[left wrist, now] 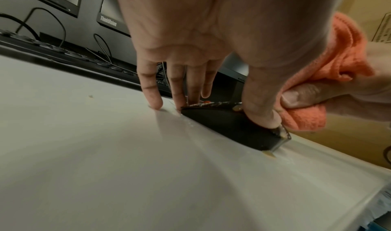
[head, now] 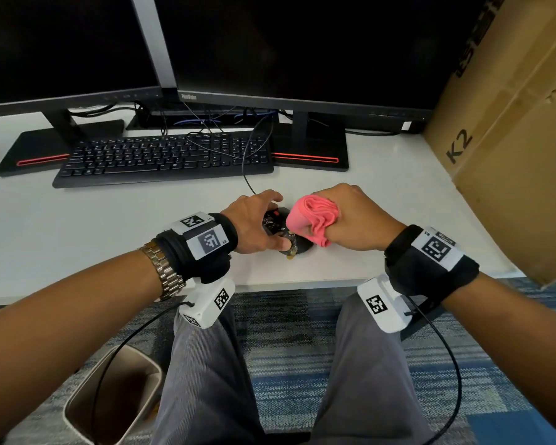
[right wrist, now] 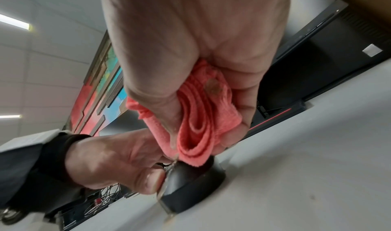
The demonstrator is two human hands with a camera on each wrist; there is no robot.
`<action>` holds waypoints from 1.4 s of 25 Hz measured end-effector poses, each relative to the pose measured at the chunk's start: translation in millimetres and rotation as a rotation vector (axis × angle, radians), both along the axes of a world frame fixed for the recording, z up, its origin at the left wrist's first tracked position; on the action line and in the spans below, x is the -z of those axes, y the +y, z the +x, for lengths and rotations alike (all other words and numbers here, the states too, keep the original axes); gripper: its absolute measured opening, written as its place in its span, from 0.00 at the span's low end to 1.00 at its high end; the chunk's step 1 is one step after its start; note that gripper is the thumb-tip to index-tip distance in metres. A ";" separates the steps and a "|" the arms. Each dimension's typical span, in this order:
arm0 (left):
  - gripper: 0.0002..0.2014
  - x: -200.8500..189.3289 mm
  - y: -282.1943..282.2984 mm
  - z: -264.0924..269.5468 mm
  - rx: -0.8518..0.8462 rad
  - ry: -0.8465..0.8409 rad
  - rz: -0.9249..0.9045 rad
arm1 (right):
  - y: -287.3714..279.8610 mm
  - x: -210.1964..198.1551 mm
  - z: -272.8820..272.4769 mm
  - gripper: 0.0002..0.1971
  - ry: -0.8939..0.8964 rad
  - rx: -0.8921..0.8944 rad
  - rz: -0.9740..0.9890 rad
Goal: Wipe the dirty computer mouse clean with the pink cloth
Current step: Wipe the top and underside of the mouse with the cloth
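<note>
Mouse (head: 278, 227), black and dirty, sits on the white desk (head: 109, 239) near the front edge, between the two hands. It has pale crumbs and brown smears on top, and a small brown blob lies on the desk by its near end.

On the far left a black monitor (head: 61, 43) stands on its flat base. Next to it a black keyboard (head: 164, 159) lies in front of a second, bigger monitor (head: 302, 43). A thin black cable (head: 245, 168) runs over the keyboard's right end down to the mouse.

The left hand (head: 254, 223) grips the mouse from its left side, with the thumb on the near end and the fingers curled over the far end.

The right hand (head: 357, 216) squeezes the bunched-up pink cloth (head: 312, 216) tightly. The cloth's lower end touches the top of the mouse, and a brown stain shows on it from below.

At the far right a big brown cardboard box (head: 511, 139) stands against the desk.
</note>
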State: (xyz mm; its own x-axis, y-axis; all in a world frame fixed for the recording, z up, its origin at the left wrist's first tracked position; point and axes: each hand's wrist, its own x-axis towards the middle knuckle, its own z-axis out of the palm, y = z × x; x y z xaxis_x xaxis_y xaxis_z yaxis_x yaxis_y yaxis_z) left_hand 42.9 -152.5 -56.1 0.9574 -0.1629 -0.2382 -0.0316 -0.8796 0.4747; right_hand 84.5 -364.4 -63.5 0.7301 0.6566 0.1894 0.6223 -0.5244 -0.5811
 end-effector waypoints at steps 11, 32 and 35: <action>0.30 -9.4 -2.3 -4.3 0.143 -0.057 0.046 | -9.0 -5.7 -13.6 0.07 -0.041 0.042 -0.040; 0.32 -4.4 -0.2 5.0 0.180 0.001 0.076 | -9.4 -5.7 -39.5 0.22 0.005 0.025 -0.004; 0.32 -3.5 1.5 5.7 0.178 -0.014 0.063 | -7.8 4.0 -52.9 0.22 0.040 -0.017 -0.034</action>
